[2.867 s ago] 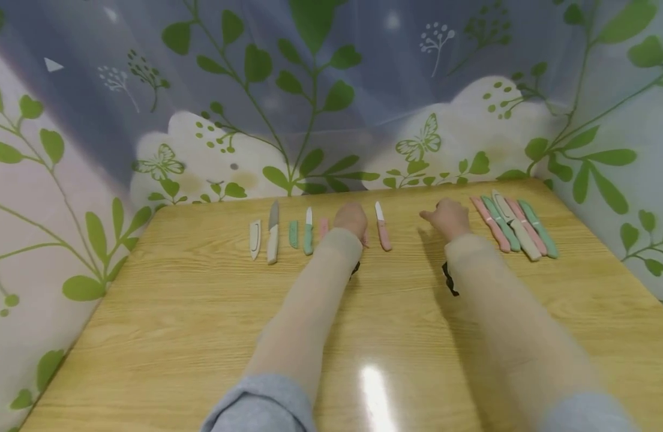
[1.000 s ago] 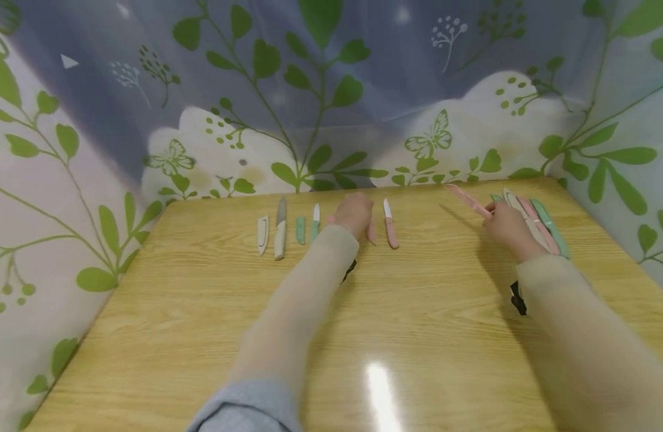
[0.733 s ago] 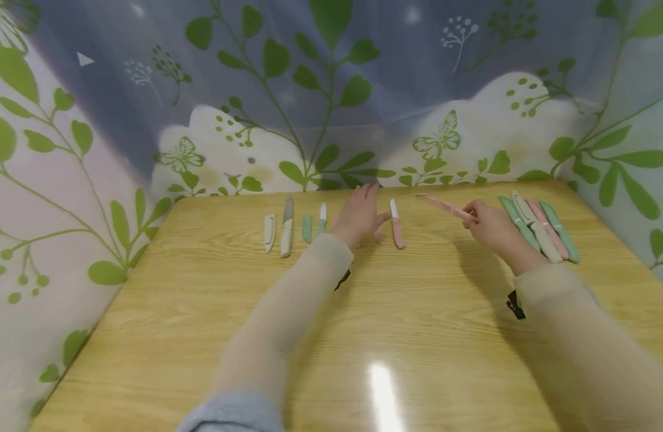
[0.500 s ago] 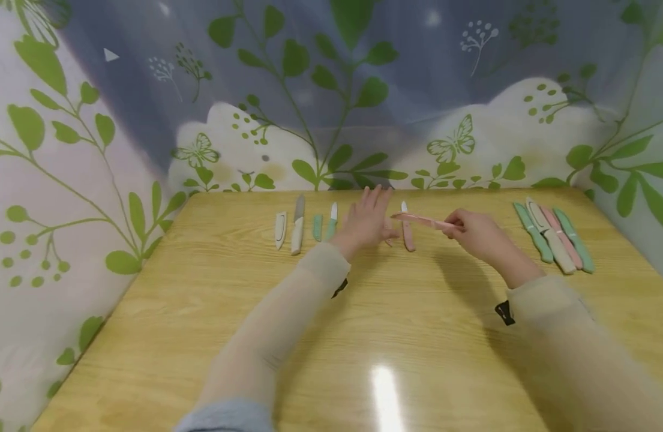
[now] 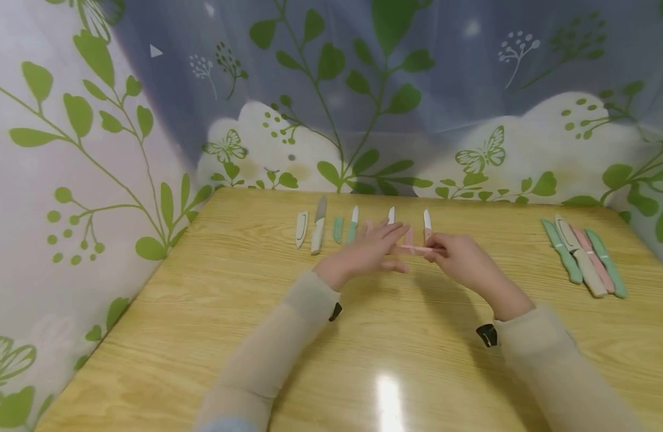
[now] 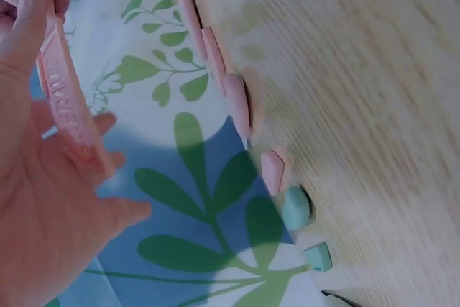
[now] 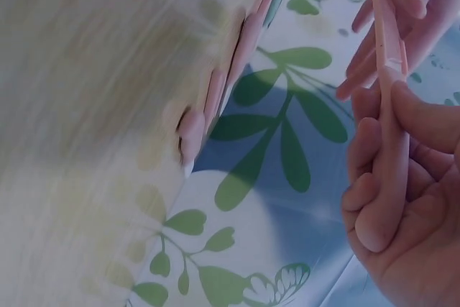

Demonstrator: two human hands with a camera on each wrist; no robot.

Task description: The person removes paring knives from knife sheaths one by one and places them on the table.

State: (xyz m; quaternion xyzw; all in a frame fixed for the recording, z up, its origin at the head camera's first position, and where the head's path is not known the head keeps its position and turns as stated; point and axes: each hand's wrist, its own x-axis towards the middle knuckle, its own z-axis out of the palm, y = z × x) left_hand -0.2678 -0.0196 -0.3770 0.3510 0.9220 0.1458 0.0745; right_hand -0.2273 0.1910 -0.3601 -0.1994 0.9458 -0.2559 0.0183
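My right hand (image 5: 466,258) grips a pink sheathed knife (image 7: 384,192) by its handle, above the table in front of the row. Its pink sheath (image 6: 70,106), with raised lettering, points towards my left hand (image 5: 360,252). That hand's fingers are spread, with the sheath lying across them in the left wrist view. Behind the hands, a pink-handled knife (image 5: 427,222) with a bare white blade lies beside a pink sheath (image 5: 409,234). Another white blade (image 5: 392,215) shows past my left fingers, its handle hidden by the hand.
Farther left in the row are a green-handled knife (image 5: 354,222), a green sheath (image 5: 338,230), a cream-handled knife (image 5: 317,237) with a grey blade, and a cream sheath (image 5: 301,229). Several sheathed knives (image 5: 560,252) lie together at the right. A patterned cloth (image 5: 444,138) hangs behind the table.
My right hand has taken a pink sheathed knife from the right-hand group and carried it left to my left hand. My left hand has lifted from the row and spread its fingers.
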